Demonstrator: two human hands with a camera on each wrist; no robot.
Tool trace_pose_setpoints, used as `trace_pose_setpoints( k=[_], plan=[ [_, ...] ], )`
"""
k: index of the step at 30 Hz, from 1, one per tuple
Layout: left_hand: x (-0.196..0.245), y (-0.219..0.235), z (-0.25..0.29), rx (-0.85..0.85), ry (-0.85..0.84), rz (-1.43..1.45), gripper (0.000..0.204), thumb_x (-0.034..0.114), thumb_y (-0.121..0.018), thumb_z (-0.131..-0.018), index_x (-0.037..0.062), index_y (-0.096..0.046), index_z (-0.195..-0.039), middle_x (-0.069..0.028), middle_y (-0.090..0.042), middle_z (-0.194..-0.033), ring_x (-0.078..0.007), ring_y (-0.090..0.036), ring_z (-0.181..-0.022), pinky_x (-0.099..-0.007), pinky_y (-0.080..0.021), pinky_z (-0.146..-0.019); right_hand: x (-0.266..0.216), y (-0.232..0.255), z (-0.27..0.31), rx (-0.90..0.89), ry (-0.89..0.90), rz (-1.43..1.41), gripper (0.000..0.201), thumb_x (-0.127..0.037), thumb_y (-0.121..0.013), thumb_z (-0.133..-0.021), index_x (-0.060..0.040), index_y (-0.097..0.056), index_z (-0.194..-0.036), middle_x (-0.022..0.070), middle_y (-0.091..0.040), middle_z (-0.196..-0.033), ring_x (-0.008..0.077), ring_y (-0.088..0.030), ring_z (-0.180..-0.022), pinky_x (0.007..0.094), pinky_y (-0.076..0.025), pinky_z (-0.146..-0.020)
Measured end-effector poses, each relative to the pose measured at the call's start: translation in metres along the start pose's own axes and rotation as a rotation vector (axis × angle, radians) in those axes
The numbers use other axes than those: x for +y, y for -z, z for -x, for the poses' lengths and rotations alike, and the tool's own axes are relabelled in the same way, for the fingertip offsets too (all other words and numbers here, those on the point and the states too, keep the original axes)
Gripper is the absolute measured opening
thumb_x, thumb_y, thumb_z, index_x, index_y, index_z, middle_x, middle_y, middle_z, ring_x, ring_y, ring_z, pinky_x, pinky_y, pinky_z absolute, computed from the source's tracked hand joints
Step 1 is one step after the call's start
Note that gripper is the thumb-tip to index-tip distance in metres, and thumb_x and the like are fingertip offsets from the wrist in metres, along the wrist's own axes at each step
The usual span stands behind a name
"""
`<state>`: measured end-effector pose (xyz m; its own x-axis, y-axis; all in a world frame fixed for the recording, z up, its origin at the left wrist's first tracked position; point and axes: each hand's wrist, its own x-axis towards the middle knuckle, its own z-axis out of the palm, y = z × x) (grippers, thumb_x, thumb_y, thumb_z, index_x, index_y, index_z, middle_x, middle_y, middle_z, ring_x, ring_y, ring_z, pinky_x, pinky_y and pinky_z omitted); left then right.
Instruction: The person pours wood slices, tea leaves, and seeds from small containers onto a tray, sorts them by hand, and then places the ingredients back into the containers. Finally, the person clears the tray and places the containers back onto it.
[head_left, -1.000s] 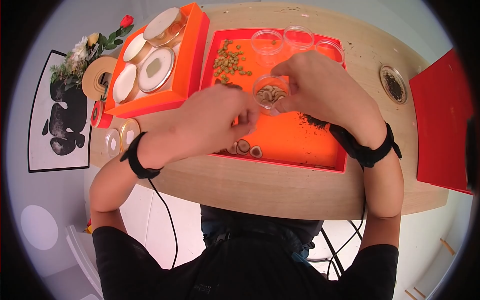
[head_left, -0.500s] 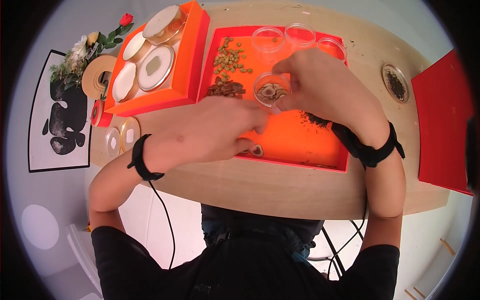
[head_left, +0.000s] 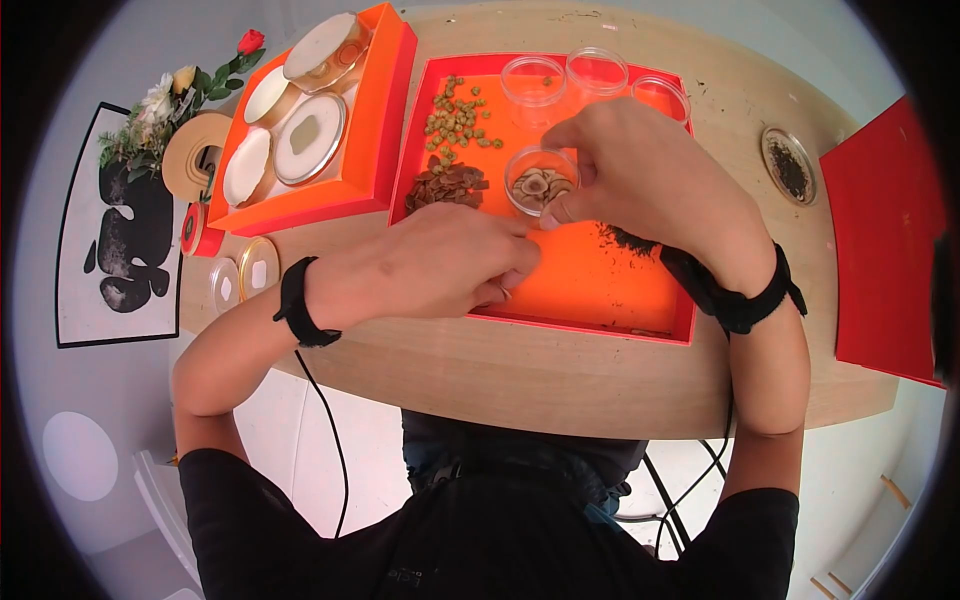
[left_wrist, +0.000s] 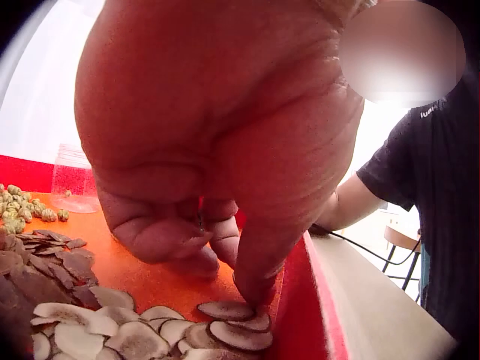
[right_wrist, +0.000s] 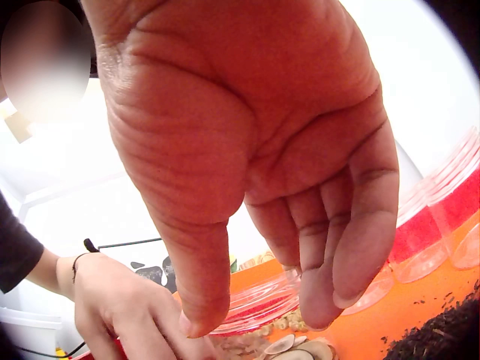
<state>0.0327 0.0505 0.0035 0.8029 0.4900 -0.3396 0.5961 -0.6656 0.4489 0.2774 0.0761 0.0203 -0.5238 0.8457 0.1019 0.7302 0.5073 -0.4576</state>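
My right hand (head_left: 650,170) holds a clear round plastic cup (head_left: 528,208) by its rim, thumb on the near side and fingers beyond. Inside are pale round slices (head_left: 536,186) with dark rims. My left hand (head_left: 430,262) is bent low over the front left of the orange tray (head_left: 590,285). In the left wrist view, its thumb tip reaches a heap of similar slices (left_wrist: 139,339) along the red wall, the other fingers curled. I cannot tell whether it pinches one. Brown flat pieces (head_left: 445,186) lie beyond this hand.
Greenish-yellow dried buds (head_left: 462,118) lie at the tray's back left, with dark loose leaves (head_left: 630,240) at its right. Several clear cups (head_left: 597,72) stand along the back. An orange box (head_left: 375,140) with lidded jars is left; a dish of dark leaves (head_left: 790,168) is right.
My left hand has come away from the cup, down and towards the tray's near edge, uncovering the brown pieces and covering the loose slices. My right hand stays at the cup.
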Motion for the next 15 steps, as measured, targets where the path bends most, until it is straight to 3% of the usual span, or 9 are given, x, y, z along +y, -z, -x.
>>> trace_pose_setpoints(
  k=[1, 5, 7, 9, 13, 15],
  plan=[
    [0.001, 0.005, 0.002, 0.0, -0.001, -0.001, 0.018, 0.008, -0.082, -0.093, 0.0069, -0.065, -0.1, -0.0071, -0.069, -0.098, -0.0314, -0.073, -0.093, -0.0462, -0.056, -0.077, -0.002, 0.003, 0.0, -0.061, -0.048, 0.002, 0.054, -0.026, -0.099, -0.075, 0.0038, -0.079, -0.116, 0.0215, -0.077, -0.109, 0.0409, -0.073, -0.106, 0.0487, -0.057, -0.089],
    [0.008, 0.029, 0.006, 0.07, 0.096, 0.111, 0.013, 0.005, -0.08, -0.094, 0.0048, -0.068, -0.099, -0.0078, -0.074, -0.091, -0.0265, -0.075, -0.083, -0.0395, -0.057, -0.072, 0.005, -0.007, 0.003, 0.001, -0.005, -0.001, 0.055, -0.027, -0.099, -0.074, 0.0037, -0.079, -0.115, 0.0214, -0.077, -0.107, 0.0412, -0.073, -0.104, 0.0485, -0.058, -0.089],
    [0.006, 0.035, 0.006, 0.142, 0.098, 0.156, 0.011, 0.004, -0.08, -0.096, 0.004, -0.07, -0.1, -0.0079, -0.074, -0.088, -0.0237, -0.075, -0.079, -0.0366, -0.057, -0.069, 0.013, -0.016, 0.001, 0.142, 0.104, 0.017, 0.06, -0.032, -0.103, -0.072, 0.0009, -0.082, -0.118, 0.0156, -0.073, -0.081, 0.034, -0.072, -0.078, 0.0462, -0.056, -0.075],
    [0.004, 0.04, 0.002, 0.456, -0.034, 0.219, 0.007, 0.003, -0.078, -0.1, 0.0026, -0.073, -0.104, -0.0067, -0.073, -0.085, -0.0171, -0.074, -0.07, -0.0316, -0.055, -0.062, 0.009, -0.011, -0.001, 0.094, 0.052, 0.006, 0.056, -0.032, -0.102, -0.073, 0.0003, -0.082, -0.114, 0.0159, -0.071, -0.079, 0.0337, -0.07, -0.077, 0.0463, -0.055, -0.073],
    [0.008, 0.049, -0.008, 0.515, 0.067, 0.182, 0.007, 0.005, -0.077, -0.103, 0.0014, -0.073, -0.106, -0.0057, -0.072, -0.084, -0.013, -0.073, -0.066, -0.0283, -0.054, -0.059, 0.005, -0.008, -0.002, 0.032, -0.031, -0.032, 0.05, -0.032, -0.102, -0.074, 0.0003, -0.08, -0.105, 0.0167, -0.068, -0.075, 0.0333, -0.066, -0.073, 0.0461, -0.053, -0.07],
    [0.003, 0.041, -0.015, 0.613, -0.036, 0.137, 0.006, 0.004, -0.077, -0.102, 0.0013, -0.072, -0.105, -0.0059, -0.072, -0.084, -0.0125, -0.072, -0.061, -0.0272, -0.052, -0.056, 0.004, -0.005, -0.004, -0.002, -0.031, -0.023, 0.05, -0.031, -0.102, -0.074, -0.0005, -0.08, -0.108, 0.0167, -0.068, -0.076, 0.0332, -0.067, -0.073, 0.046, -0.052, -0.07]
  ],
)
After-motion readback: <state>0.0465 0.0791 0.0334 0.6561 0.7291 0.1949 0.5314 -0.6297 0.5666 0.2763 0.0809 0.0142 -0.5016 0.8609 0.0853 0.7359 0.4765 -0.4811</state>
